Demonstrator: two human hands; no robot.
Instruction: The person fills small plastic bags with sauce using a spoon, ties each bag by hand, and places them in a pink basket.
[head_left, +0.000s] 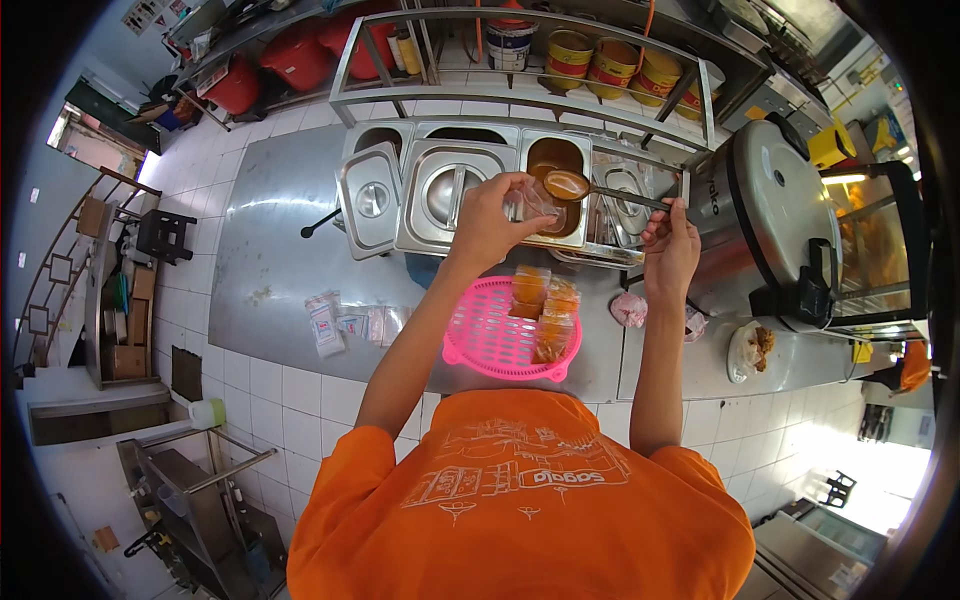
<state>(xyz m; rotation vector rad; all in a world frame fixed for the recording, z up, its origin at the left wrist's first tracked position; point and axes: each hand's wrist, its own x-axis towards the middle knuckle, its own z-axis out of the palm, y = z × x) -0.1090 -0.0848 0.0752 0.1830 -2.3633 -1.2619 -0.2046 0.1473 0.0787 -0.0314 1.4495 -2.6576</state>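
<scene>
My left hand (491, 217) holds a small clear plastic bag (534, 201) over the front of a steel food pan (583, 150) with brown sauce (553, 154) inside. In my right hand (670, 238) is the dark handle of a spoon (568, 185), its bowl full of brown sauce, beside the bag's mouth. A lidded steel pan (427, 236) stands to the left, with a smaller steel lid (358, 227) tilted beside it. Below my hands, a pink plastic basket (480, 364) holds several filled sauce bags (530, 286) along its right side.
Packs of plastic bags (324, 324) lie left on the steel table (259, 285). A large rice cooker (780, 202) stands right, near a crumpled pink-and-white bag (628, 309) and a plastic bag with fried food (750, 351). A metal rack frame (517, 94) rises behind the pans.
</scene>
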